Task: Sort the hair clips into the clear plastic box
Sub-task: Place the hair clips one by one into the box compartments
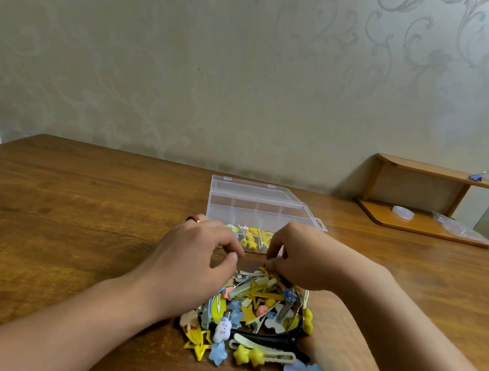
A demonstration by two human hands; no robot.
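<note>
Two hands work at the far edge of a heap of hair clips on the wooden bench: the left hand has its fingers curled over the pile, though whether they hold a clip I cannot tell, and the right hand pinches at a yellow clip there. Just beyond them the clear plastic box lies open, several yellow clips in its near compartments.

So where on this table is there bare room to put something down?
Bare wood lies left of the left hand and clear box, and right of the right hand, before the wooden shelf. The clip pile between the hands is crowded.
</note>
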